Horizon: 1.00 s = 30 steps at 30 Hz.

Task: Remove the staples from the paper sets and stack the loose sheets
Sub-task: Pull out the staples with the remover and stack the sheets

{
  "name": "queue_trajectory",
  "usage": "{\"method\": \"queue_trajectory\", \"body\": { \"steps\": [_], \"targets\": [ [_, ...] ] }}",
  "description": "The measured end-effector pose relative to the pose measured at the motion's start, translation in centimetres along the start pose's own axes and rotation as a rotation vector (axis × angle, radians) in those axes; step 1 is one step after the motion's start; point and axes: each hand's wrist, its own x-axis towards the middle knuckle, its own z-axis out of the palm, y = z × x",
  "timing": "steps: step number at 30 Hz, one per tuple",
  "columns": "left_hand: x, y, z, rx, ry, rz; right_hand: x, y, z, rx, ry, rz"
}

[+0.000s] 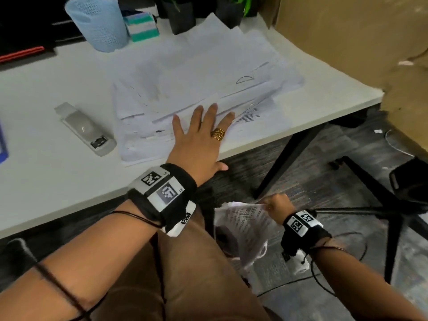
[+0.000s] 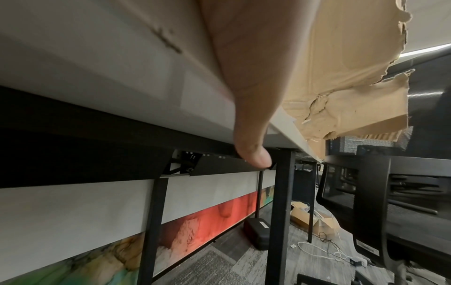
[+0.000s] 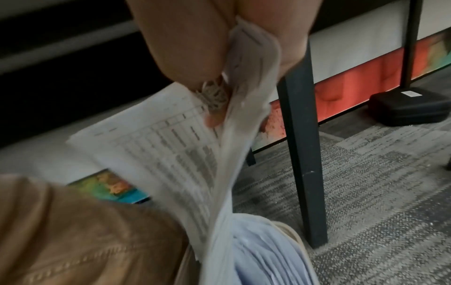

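Right hand (image 1: 276, 202), below the worktop (image 1: 58, 172) edge, its grip closed on a printed paper set (image 1: 245, 225); the right wrist view alone shows its fanned sheets. Left hand (image 1: 199, 137), fingers straight, lies flat on the loose sheets (image 1: 196, 72) spread across the worktop.

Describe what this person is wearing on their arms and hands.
Both forearms are bare, no sleeves. Each wrist carries a black strap with a white block bearing black-and-white square marker codes, and thin dark cables trail back along the arms. The left hand wears a stacked gold ring. The right hand shows no ring here.
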Motion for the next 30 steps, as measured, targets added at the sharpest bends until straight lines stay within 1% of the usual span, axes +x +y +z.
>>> {"method": "queue_trajectory", "body": {
  "steps": [2, 5, 6, 8, 9, 10, 12, 14, 15, 16, 17, 18, 19, 20, 21, 23, 24, 26, 27, 28, 30],
  "targets": [
    [0.0, 0.1, -0.1, 0.014, -0.015, -0.006, 1.0, 0.4, 1.6, -0.024, 0.018, 0.001],
    [0.0, 0.2, -0.1, 0.033, -0.024, -0.006, 0.4, -0.9, 2.8, -0.001, 0.048, -0.033],
    [0.0, 0.2, -0.1, 0.039, -0.02, -0.007, 0.1, -1.3, 3.3, 0.023, 0.076, -0.053],
    [0.0, 0.2, -0.1, 0.045, -0.013, -0.008, -0.2, -1.7, 4.7, 0.055, 0.188, -0.132],
    [0.0, 0.2, -0.1, 0.047, -0.01, -0.009, -0.1, -1.7, 5.7, 0.058, 0.203, -0.167],
    [0.0, 0.2, -0.1, 0.047, -0.005, -0.01, -0.1, -1.8, 6.8, 0.059, 0.144, -0.157],
    [0.0, 0.2, -0.1, 0.039, 0.005, -0.006, 0.3, -1.6, 9.2, 0.038, -0.082, -0.038],
    [0.0, 0.2, 0.1, 0.041, 0.016, -0.005, 0.6, -1.1, 11.1, 0.047, -0.232, 0.03],
    [0.0, 0.2, 0.1, 0.045, 0.019, -0.005, 0.6, -1.0, 12.0, 0.051, -0.275, 0.035],
    [0.0, 0.2, 0.1, 0.047, 0.02, -0.005, 0.6, -0.8, 12.8, 0.016, -0.286, 0.024],
    [-0.1, 0.2, 0.1, 0.048, 0.019, -0.004, 0.8, -0.6, 13.6, -0.034, -0.242, -0.006],
    [0.0, 0.2, 0.2, 0.048, 0.021, -0.004, 1.2, -0.2, 14.4, -0.068, -0.323, 0.011],
    [0.0, 0.2, 0.2, 0.043, 0.026, -0.005, 1.4, 0.2, 15.2, -0.054, -0.375, 0.054],
    [0.0, 0.3, 0.3, 0.036, 0.032, -0.007, 1.5, 0.3, 15.5, -0.059, -0.32, 0.055],
    [0.0, 0.2, 0.3, 0.031, 0.038, -0.007, 1.7, 0.0, 15.2, -0.149, -0.297, 0.064],
    [0.0, 0.2, 0.4, 0.031, 0.048, -0.005, 2.2, -0.5, 14.9, -0.276, -0.295, 0.098],
    [0.0, 0.2, 0.4, 0.031, 0.05, -0.003, 2.4, -0.1, 15.0, -0.284, -0.298, 0.119],
    [0.0, 0.1, 0.5, 0.031, 0.053, -0.007, 3.1, 0.7, 15.9, -0.263, -0.354, 0.157],
    [0.0, 0.1, 0.5, 0.03, 0.06, -0.007, 3.2, 0.9, 16.2, -0.285, -0.357, 0.144],
    [-0.1, 0.0, 0.4, 0.029, 0.066, -0.006, 3.2, 0.7, 16.2, -0.307, -0.358, 0.141],
    [-0.1, 0.1, 0.5, 0.03, 0.071, 0.0, 3.4, 0.1, 15.8, -0.313, -0.3, 0.11]
  ]
}}
